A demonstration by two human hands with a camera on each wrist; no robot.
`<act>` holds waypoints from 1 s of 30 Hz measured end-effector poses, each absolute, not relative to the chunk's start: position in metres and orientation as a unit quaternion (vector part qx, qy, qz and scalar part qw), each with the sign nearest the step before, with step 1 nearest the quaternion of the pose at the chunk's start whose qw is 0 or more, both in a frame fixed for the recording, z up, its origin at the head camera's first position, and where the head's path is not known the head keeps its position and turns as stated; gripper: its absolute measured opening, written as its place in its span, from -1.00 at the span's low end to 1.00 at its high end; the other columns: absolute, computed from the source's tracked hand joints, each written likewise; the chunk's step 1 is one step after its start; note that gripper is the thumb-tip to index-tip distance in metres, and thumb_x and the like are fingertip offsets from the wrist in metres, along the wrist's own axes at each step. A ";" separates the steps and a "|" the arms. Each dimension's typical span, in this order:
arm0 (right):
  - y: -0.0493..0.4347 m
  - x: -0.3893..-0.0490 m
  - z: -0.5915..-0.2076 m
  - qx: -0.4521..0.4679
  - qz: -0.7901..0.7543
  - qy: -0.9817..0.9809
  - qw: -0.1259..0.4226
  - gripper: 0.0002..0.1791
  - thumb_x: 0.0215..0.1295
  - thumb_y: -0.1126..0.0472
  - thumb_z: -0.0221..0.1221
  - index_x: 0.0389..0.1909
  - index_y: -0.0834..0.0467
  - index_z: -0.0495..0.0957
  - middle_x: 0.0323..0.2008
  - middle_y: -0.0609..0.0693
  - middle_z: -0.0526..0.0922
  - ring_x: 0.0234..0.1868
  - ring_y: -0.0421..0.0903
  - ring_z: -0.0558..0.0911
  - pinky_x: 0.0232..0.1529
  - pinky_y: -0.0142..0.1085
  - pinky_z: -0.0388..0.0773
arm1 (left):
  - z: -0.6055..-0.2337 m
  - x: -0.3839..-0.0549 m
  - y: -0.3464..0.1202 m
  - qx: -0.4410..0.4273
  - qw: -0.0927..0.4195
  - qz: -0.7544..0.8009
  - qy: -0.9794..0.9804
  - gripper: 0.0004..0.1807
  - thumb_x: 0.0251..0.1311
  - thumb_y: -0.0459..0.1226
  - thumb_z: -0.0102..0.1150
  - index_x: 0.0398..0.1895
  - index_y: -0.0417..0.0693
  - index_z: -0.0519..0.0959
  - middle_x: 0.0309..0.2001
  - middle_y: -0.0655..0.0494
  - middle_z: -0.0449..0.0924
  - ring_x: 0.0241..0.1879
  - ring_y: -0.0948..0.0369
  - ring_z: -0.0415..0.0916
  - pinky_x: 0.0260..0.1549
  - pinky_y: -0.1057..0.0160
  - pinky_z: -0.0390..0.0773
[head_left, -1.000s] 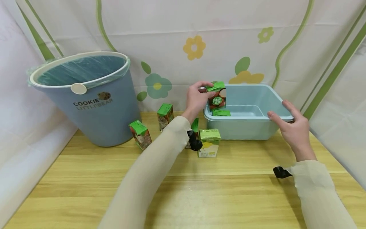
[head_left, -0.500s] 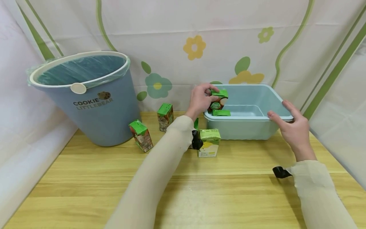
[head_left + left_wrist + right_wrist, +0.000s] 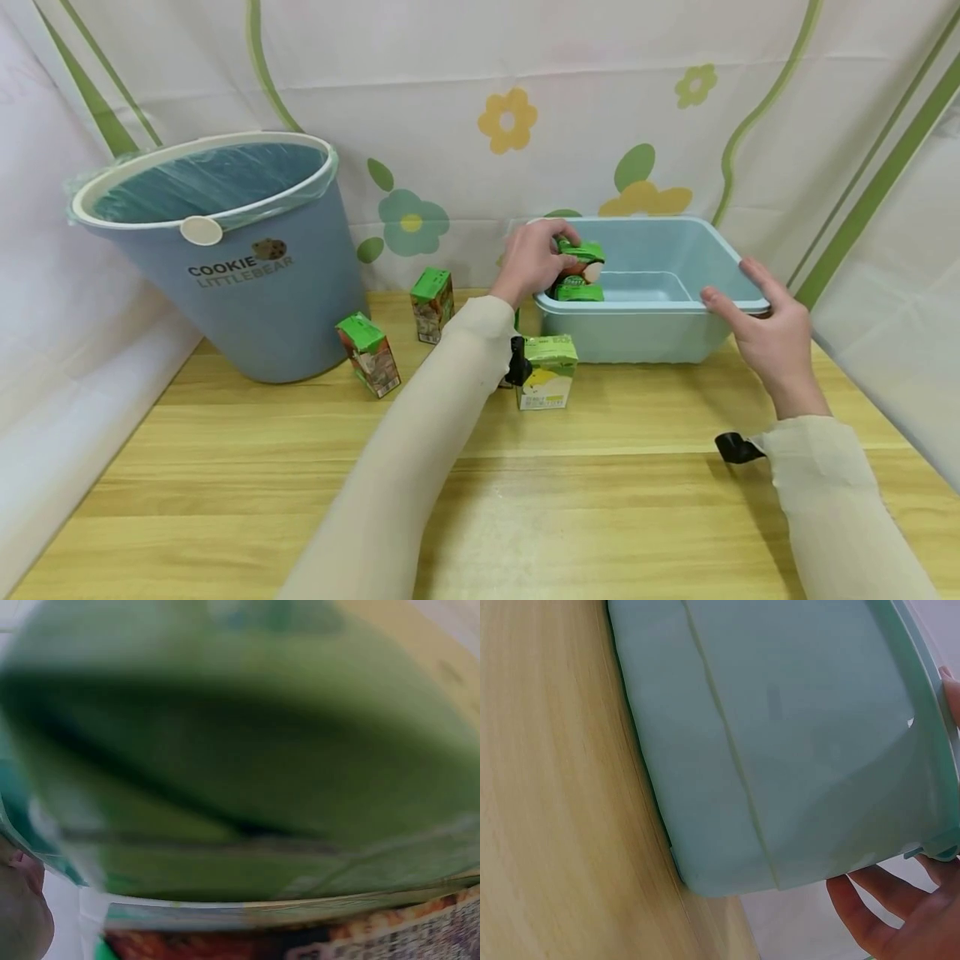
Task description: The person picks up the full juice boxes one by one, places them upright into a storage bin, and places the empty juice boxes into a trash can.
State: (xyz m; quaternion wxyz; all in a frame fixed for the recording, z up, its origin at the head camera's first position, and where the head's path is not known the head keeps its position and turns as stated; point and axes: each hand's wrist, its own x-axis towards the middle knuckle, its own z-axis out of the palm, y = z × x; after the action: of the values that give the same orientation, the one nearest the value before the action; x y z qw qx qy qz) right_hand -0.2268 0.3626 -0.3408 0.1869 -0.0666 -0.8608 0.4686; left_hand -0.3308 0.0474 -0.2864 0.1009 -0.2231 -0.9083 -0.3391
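Observation:
In the head view my left hand (image 3: 531,260) pinches a green-topped drink carton (image 3: 583,255) by its upper end, low inside the left end of the pale blue basin (image 3: 637,333). Another green-topped carton (image 3: 580,293) lies in the basin at its front wall. My right hand (image 3: 776,337) grips the basin's right rim, thumb over the front corner; in the right wrist view its fingers (image 3: 885,900) touch the basin's outer wall. A light green carton with a yellow fruit print (image 3: 547,375) stands below my left wrist. Blurred close-up green fills the left wrist view.
A blue bucket (image 3: 277,308) with a plastic liner stands at the left. Near it are an upright green-topped carton (image 3: 432,307) and a tilted one (image 3: 369,354). Another carton is mostly hidden behind the left cuff. A patterned cloth (image 3: 450,100) hangs behind the wooden table (image 3: 600,517).
My left hand has lowered the drink carton from above the basin's rim down into its left end, moving slightly right. The right hand keeps its grip on the rim.

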 end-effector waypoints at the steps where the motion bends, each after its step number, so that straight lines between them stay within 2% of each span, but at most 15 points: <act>1: 0.363 -0.227 -0.341 -0.067 0.468 -0.861 0.187 -0.12 0.41 -0.19 0.32 0.67 -0.22 0.19 0.69 -0.33 0.09 0.72 -0.12 0.10 0.17 -0.82 0.28 | -0.285 -0.332 0.048 -0.228 0.099 -0.324 -0.913 -0.78 0.42 -0.20 0.36 0.08 0.14 0.75 0.04 0.16 0.78 -0.12 0.22 0.67 -0.02 0.19 0.64; 3: 0.363 -0.227 -0.341 -0.066 0.469 -0.861 0.187 -0.12 0.41 -0.19 0.32 0.67 -0.22 0.19 0.69 -0.32 0.09 0.71 -0.11 0.12 0.08 -0.86 0.28 | -0.283 -0.334 0.050 -0.243 0.093 -0.287 -0.922 -0.78 0.44 -0.22 0.34 0.09 0.15 0.75 0.09 0.19 0.76 -0.06 0.22 0.66 0.04 0.20 0.64; 8: 0.363 -0.228 -0.341 -0.066 0.468 -0.861 0.188 -0.12 0.41 -0.19 0.33 0.67 -0.21 0.19 0.70 -0.30 0.08 0.68 -0.13 0.17 0.00 -0.87 0.29 | -0.278 -0.337 0.053 -0.293 0.055 -0.220 -0.929 -0.79 0.44 -0.22 0.34 0.07 0.11 0.75 0.14 0.17 0.73 0.12 0.18 0.62 0.18 0.18 0.61; 14: 0.363 -0.229 -0.342 -0.068 0.466 -0.861 0.192 -0.12 0.40 -0.19 0.33 0.67 -0.22 0.21 0.70 -0.28 0.10 0.61 -0.16 0.26 -0.05 -0.86 0.31 | -0.273 -0.336 0.055 -0.328 0.010 -0.179 -0.927 -0.79 0.45 -0.21 0.33 0.08 0.05 0.70 0.18 0.09 0.70 0.20 0.14 0.60 0.20 0.17 0.62; 20: 0.363 -0.229 -0.342 -0.068 0.471 -0.859 0.190 -0.12 0.40 -0.18 0.33 0.67 -0.22 0.20 0.70 -0.30 0.09 0.67 -0.12 0.19 0.05 -0.86 0.31 | -0.273 -0.338 0.056 -0.343 -0.001 -0.145 -0.928 -0.80 0.46 -0.27 0.30 0.08 0.04 0.68 0.21 0.08 0.66 0.24 0.14 0.58 0.23 0.19 0.62; 24: 0.363 -0.229 -0.342 -0.071 0.471 -0.858 0.190 -0.12 0.40 -0.18 0.33 0.67 -0.22 0.21 0.69 -0.30 0.10 0.70 -0.11 0.16 0.11 -0.85 0.28 | -0.273 -0.340 0.056 -0.336 -0.007 -0.170 -0.926 -0.73 0.48 -0.24 0.29 0.17 0.00 0.67 0.24 0.03 0.67 0.27 0.12 0.58 0.25 0.17 0.61; 30: 0.363 -0.230 -0.343 -0.070 0.473 -0.857 0.190 -0.13 0.40 -0.17 0.33 0.67 -0.21 0.21 0.70 -0.29 0.10 0.63 -0.18 0.24 0.03 -0.85 0.33 | -0.277 -0.340 0.052 -0.314 -0.009 -0.267 -0.911 -0.69 0.46 -0.25 0.31 0.20 -0.07 0.68 0.15 -0.03 0.75 0.17 0.13 0.67 0.18 0.21 0.64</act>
State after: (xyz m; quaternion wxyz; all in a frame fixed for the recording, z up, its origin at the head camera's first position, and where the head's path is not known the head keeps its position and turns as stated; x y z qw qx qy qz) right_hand -0.2297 0.3630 -0.3426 0.1901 -0.0702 -0.8575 0.4730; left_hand -0.3401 0.0516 -0.2768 -0.0089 -0.3135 -0.9114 -0.2665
